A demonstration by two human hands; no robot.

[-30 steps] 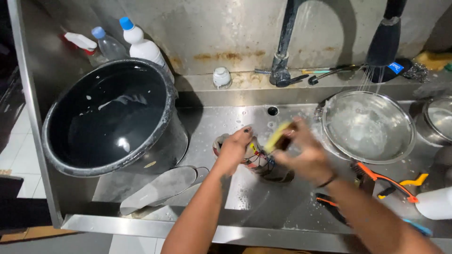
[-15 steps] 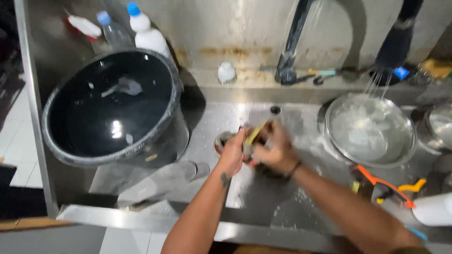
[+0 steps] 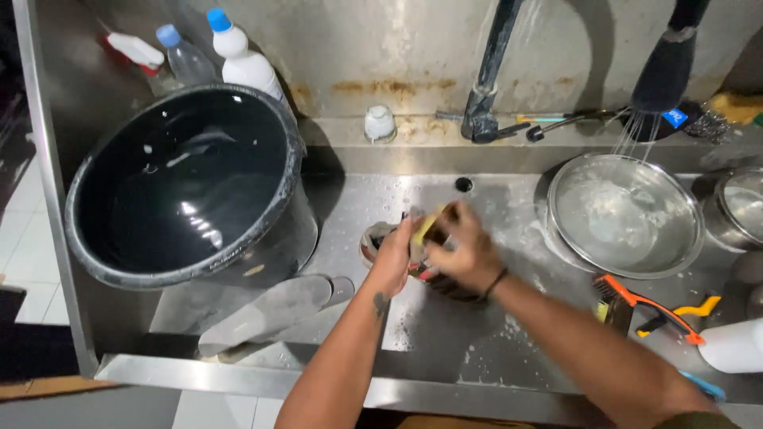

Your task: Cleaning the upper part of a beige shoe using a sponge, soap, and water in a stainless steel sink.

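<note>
Scrubbing underway: left hand [image 3: 393, 258] fingers clamp small round dish [image 3: 380, 238]; right hand [image 3: 465, 253] fingers pinch yellow sponge [image 3: 427, 226]; rinsing likely follows.

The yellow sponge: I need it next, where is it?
In the head view, the yellow sponge is mid-sink, pinched in the right hand against a small dish held by the left hand.
</note>
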